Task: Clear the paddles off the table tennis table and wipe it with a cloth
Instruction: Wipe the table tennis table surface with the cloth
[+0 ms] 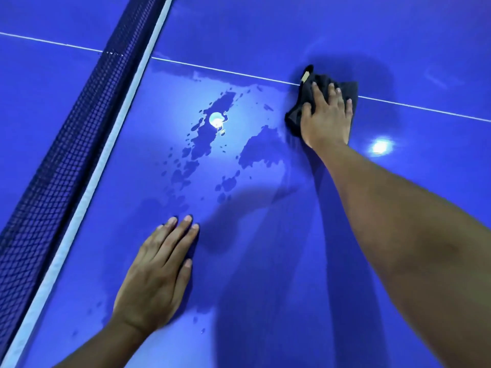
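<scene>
- The right hand (327, 116) lies palm down, fingers spread, pressing a crumpled dark grey cloth (313, 102) flat against the glossy blue table tennis table (265, 288); it presses on the cloth rather than closing around it.
- The cloth sits on the thin white centre line (228, 72) painted along the table, and a small pale tag (305, 77) shows at its far corner.
- The right forearm reaches in from the lower right edge of the view, casting a dark shadow on the surface beside it.
- The left hand (156, 277) rests open and flat on the table, fingers together and pointing away from the person, holding nothing.
- The left hand is near the dark mesh net with a white top band (87, 144), which runs diagonally across the left side of the view.
- Between the two hands, patches and drops of wet film (204, 144) lie scattered on the blue surface, with a smeared streak just beside the cloth.
- Two bright reflections of lights shine on the table, one among the wet patches (216, 120) and one to the right of the right wrist (380, 147).
</scene>
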Available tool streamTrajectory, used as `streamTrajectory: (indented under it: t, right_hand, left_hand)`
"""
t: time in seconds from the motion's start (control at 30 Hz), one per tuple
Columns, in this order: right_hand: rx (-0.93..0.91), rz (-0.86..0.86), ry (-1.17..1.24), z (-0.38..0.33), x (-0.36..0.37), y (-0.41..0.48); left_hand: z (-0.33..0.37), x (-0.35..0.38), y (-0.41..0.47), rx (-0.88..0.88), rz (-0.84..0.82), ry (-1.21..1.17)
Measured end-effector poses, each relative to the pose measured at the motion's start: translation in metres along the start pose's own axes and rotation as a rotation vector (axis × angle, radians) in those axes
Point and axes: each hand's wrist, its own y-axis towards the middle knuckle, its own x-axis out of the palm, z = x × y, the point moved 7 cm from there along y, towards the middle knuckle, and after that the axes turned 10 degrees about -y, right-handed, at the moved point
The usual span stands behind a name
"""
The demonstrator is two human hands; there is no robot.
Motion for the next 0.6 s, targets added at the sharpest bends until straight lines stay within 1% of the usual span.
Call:
streamTrajectory:
  t: [0.13, 0.23, 0.3, 0.37, 0.53, 0.6]
  right_hand:
    - [-0.012, -0.019, -0.006, -0.007, 0.002, 0.011]
    - [-0.144, -0.009, -0.004, -0.024, 0.003, -0.011]
    - [-0.235, -0.005, 0.001, -0.041, 0.003, -0.039]
    - [-0.278, -0.010, 0.007, -0.052, 0.004, -0.077]
    - [-0.261, 0.025, 0.034, -0.064, 0.008, -0.177]
    - [-0.241, 0.041, 0.034, -0.069, 0.009, -0.218]
  left_hand:
    - [-0.002, 0.001, 0.001, 0.013, 0.010, 0.009]
    - [-0.004, 0.000, -0.001, 0.007, 0.009, -0.006]
    - [-0.004, -0.001, 0.000, 0.011, 0.011, -0.010]
    - [-0.005, -0.001, -0.001, 0.012, 0.006, -0.018]
    - [-0.006, 0.002, -0.001, 0.018, -0.010, -0.017]
    - [-0.007, 0.001, -0.003, 0.018, -0.004, -0.058]
